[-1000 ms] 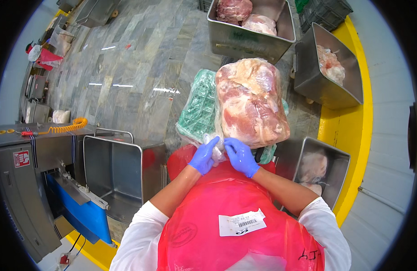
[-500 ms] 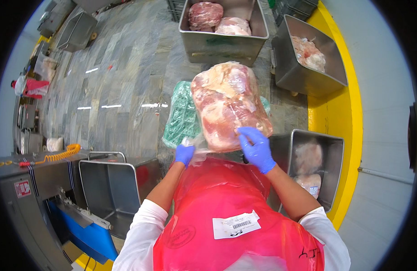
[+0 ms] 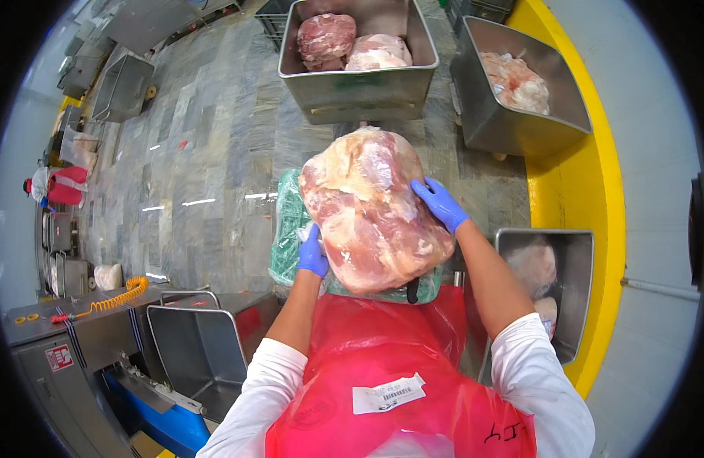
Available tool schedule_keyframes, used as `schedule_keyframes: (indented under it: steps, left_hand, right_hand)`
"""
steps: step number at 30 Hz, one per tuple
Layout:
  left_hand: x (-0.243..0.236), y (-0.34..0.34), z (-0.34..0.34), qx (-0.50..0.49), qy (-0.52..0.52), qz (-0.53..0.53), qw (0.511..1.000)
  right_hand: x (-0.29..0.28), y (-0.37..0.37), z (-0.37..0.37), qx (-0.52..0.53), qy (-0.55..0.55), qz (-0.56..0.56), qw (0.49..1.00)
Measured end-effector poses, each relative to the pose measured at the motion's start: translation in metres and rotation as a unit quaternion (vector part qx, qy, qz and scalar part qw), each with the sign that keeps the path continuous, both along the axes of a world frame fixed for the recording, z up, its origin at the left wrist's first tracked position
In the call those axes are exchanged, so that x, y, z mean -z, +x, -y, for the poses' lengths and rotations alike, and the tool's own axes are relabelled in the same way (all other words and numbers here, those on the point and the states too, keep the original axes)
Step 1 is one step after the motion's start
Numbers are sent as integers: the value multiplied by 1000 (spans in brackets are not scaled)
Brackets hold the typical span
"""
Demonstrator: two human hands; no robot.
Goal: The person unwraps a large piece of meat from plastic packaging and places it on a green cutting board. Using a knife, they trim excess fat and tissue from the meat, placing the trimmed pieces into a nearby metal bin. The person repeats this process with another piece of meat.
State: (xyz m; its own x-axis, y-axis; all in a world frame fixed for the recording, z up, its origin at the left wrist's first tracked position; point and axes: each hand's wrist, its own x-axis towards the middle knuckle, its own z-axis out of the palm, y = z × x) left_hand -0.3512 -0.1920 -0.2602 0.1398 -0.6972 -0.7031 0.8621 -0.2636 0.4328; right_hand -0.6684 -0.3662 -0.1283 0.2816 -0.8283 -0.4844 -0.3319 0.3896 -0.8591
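Note:
A large pale-pink cut of raw meat (image 3: 375, 210) lies on a green crate (image 3: 289, 240) covered in clear plastic, right in front of me. My left hand (image 3: 313, 253), in a blue glove, is closed at the meat's left edge around a whitish bunch of plastic film (image 3: 304, 232). Its fingertips are partly hidden. On the opposite side, my blue-gloved right hand (image 3: 441, 204) rests with fingers stretched out on the meat's upper right surface. A black handle-like piece (image 3: 413, 289) pokes out below the meat; what it belongs to is hidden.
Ahead stands a steel bin (image 3: 357, 93) with two chunks of meat. Another bin with pale scraps (image 3: 513, 82) is at far right, and one with wrapped pieces (image 3: 588, 305) at near right. An open steel bin (image 3: 191, 340) and a machine (image 3: 50, 378) flank my left.
My right hand has moved from the meat's near right corner up to its right side and flattened. The meat sits slightly nearer to me. The film around it shows less.

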Motion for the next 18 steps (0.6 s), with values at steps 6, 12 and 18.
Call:
schedule_keyframes:
  steps: [6,12,18]
  left_hand:
    - [3,-16,23,30,-62,-68,995]
    - [-11,-24,44,8,-102,-64,993]
    - [-15,25,-44,60,-54,33,996]
  right_hand:
    - [23,2,20,13,144,82,986]
    - [31,-13,6,18,8,18,1000]
    - [-58,40,-64,17,39,79,996]
